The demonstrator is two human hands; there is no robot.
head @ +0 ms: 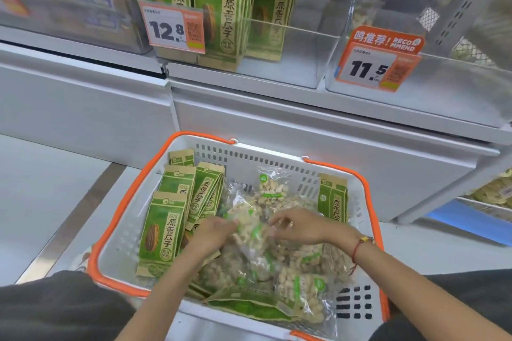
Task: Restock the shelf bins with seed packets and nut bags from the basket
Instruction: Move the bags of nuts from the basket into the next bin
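Floor (41, 188): pale, smooth, with a dull metal strip running diagonally at the left. On it, against the white shelf base (277, 124), we find the basket (243, 158) — white slotted plastic, orange rim and handles folded down.

Shelf above: two clear bins side by side. Left bin (291, 58) — green kraft-paper seed packets (221, 14) upright at its left end, its right half bare; tag 12.8 (173, 26) on its front edge. Right bin (443, 91) — contents blurred, tag 11.5 (374, 66) at its front left corner.

Basket contents: flat green packets (163, 230) stood along the left wall, two more at the right wall (332, 199), one lying at the near edge. Crinkled clear nut bags (271, 191) fill the middle and near right corner.

Our left hand (213, 230) and right hand (299, 224) meet over the middle, fingers curled and pinching one nut bag (252, 232) by its two sides. A red cord bracelet (357, 249) sits on the right wrist. Dark trousers (55, 307) flank the basket's near corners.
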